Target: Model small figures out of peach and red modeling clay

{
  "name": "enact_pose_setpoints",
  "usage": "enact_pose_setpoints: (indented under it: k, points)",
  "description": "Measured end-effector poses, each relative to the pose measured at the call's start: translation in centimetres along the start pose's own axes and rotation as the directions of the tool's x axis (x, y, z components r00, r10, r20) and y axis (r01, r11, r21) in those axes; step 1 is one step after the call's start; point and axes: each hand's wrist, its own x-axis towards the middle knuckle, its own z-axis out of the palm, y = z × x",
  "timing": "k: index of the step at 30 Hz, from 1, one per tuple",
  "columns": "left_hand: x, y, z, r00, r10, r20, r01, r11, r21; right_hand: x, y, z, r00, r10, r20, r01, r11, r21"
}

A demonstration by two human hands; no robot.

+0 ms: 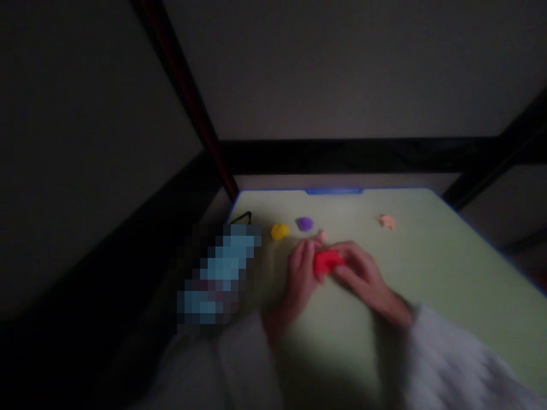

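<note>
A red lump (327, 262), which looks like modelling clay, is held between my two hands above the table. My left hand (301, 263) grips its left side, thumb up. On the other side, the fingers and thumb of my right hand (361, 269) close on it. Its exact shape is blurred and partly covered by my fingers. Just beyond my hands, a small peach piece (322, 234) shows in part. Behind it lie a yellow lump (280, 231) and a purple lump (305, 224). Farther right sits a peach piece (387, 221) with knobbly edges.
The pale table (444, 267) has a blue edge and a blue handle-like strip (334, 192) at its far side. A pixelated light-blue object (228, 262) is at the left, with a thin dark bent piece (243, 217) behind it. Walls with dark trim stand around the dim table.
</note>
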Motion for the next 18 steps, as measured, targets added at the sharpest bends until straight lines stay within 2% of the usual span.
enact_pose_setpoints:
  k: [4,6,9,11,15,18]
  points:
    - [0.28,-0.16,-0.17,0.995,-0.078,0.068,0.08,0.996,-0.04,-0.08,-0.3,-0.67,0.992,-0.102,0.078,0.117,0.969,-0.217]
    - [0.18,-0.12,-0.08,0.988,-0.115,0.098,0.12,0.992,-0.044,-0.02,-0.23,-0.86,0.982,-0.145,0.124,0.18,0.924,-0.338]
    - [-0.17,-0.02,0.21,0.976,-0.178,0.124,0.183,0.983,-0.033,0.08,-0.07,-1.08,0.951,-0.247,0.184,0.307,0.789,-0.531]
    - [-0.39,-0.02,0.39,0.966,-0.227,0.122,0.233,0.972,-0.031,0.16,-0.09,-1.17,0.935,-0.297,0.193,0.351,0.697,-0.625]
    - [-0.48,-0.28,0.46,0.955,-0.273,0.119,0.278,0.96,-0.033,0.33,-0.27,-1.17,0.912,-0.356,0.202,0.388,0.593,-0.706]
    - [-0.39,-0.56,0.39,0.954,-0.264,0.144,0.27,0.963,-0.023,0.38,-0.26,-1.06,0.903,-0.37,0.221,0.413,0.598,-0.687]
